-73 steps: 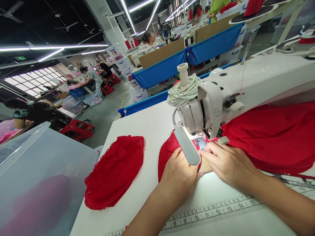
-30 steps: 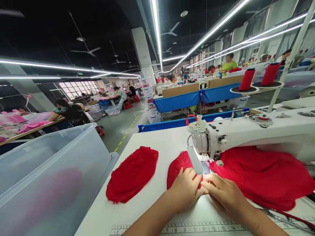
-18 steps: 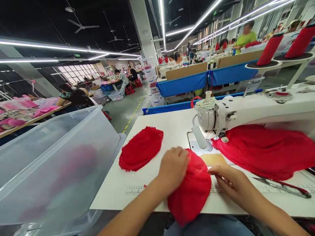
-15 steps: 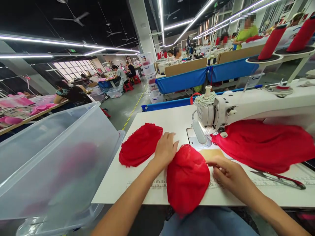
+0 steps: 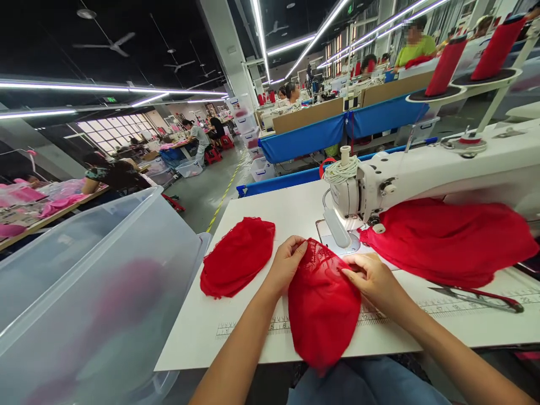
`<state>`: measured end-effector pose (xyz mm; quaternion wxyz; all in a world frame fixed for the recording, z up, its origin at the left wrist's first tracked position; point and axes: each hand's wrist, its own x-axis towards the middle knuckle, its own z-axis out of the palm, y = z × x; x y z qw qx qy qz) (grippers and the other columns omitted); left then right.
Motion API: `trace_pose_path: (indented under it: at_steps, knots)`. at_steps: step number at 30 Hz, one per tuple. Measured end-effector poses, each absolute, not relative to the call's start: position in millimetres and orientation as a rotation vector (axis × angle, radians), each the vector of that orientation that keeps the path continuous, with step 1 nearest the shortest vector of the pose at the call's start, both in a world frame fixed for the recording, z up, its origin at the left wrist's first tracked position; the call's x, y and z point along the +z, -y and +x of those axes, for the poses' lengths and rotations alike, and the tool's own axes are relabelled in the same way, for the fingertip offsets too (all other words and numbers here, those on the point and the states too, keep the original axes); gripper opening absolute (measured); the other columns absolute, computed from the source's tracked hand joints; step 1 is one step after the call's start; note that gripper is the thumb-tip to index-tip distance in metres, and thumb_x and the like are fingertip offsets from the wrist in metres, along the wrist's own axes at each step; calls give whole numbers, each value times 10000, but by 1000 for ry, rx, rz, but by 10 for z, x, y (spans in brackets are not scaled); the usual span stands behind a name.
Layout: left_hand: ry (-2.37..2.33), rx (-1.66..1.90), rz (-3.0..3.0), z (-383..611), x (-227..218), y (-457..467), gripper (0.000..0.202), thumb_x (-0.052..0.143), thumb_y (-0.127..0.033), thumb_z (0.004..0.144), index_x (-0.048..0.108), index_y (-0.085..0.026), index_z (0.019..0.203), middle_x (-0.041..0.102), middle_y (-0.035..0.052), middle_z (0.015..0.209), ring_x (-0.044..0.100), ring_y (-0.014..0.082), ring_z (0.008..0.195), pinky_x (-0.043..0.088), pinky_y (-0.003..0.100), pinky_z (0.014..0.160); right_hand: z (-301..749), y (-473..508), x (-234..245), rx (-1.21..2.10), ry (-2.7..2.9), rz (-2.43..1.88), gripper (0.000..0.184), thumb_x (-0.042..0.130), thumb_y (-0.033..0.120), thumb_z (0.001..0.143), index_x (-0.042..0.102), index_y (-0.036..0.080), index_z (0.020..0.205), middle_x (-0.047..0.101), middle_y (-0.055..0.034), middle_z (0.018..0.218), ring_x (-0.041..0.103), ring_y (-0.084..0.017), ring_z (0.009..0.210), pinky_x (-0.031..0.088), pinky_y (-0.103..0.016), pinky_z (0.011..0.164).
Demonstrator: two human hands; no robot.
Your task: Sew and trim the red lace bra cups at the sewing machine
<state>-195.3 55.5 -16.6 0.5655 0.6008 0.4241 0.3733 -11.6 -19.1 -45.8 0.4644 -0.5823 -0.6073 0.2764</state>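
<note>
A red fabric piece with a lacy top edge [image 5: 324, 315] hangs over the table's front edge between my hands. My left hand [image 5: 290, 260] pinches its upper left corner. On the right side edge, my right hand [image 5: 366, 277] grips the same piece between thumb and fingers. To the left lies a stack of red fabric pieces [image 5: 238, 257] with lacy edges. Just beyond my hands stands a white sewing machine [image 5: 396, 183], its needle area partly hidden by a grey guard. More red fabric [image 5: 447, 244] lies under the machine arm.
Dark thread snips with a red handle [image 5: 478, 298] lie on the white table [image 5: 253, 202] at right, near a printed ruler [image 5: 274, 326]. A large translucent bin [image 5: 105, 292] stands at left. Red thread cones [image 5: 446, 66] rise at the upper right. Other people work in the background.
My left hand has gone from resting by the fabric to pinching its upper corner. My right hand has moved in and grips the side edge. The lacy top is now spread flatter.
</note>
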Motion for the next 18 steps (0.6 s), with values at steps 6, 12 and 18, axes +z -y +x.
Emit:
trace_pose_path:
  at_steps: [6,12,18]
  knots:
    - [-929,883,1145,-1894,-169,-521,472,776,-521,627,620,-139,856,604,5,751,545,123,699,454,247,691,-110,184,-421,809,1415,-1385,258,515,375,796,687,187,754,666,-30,644,627,-193,655,501,-271,584]
    - [-935,1012,1050,-1840,-198,-513,374,822,-443,605,641,-145,738,577,-37,676,480,78,623,396,186,605,-132,229,-435,795,1289,-1436,265,518,360,753,684,190,871,721,-78,849,677,-212,763,538,-291,649]
    - [-953,1009,1063,-1843,-223,-531,374,802,-454,623,602,-145,692,551,-44,643,454,70,584,375,181,576,-92,246,-520,693,1243,-1511,282,483,387,789,681,214,893,721,-72,872,675,-206,773,527,-291,658]
